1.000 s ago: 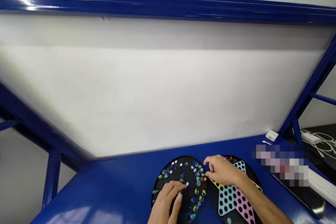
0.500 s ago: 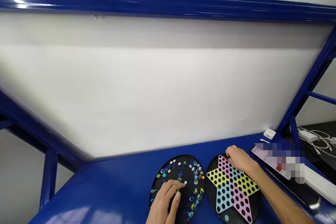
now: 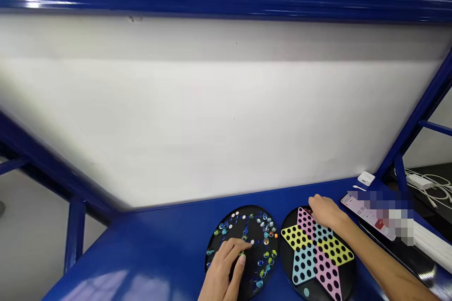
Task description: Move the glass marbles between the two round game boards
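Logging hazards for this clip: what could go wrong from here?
The left hand is low over the marble board, so it might nudge marbles out of place.
The orange cube sits at that board's rim; a brush could knock it off.
The right hand is at the far edge of the star board, its grip hidden; a slip might go unseen.

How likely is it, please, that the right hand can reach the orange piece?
Probably yes: nothing covers the orange piece, and only the flat star board lies between it and the right hand.
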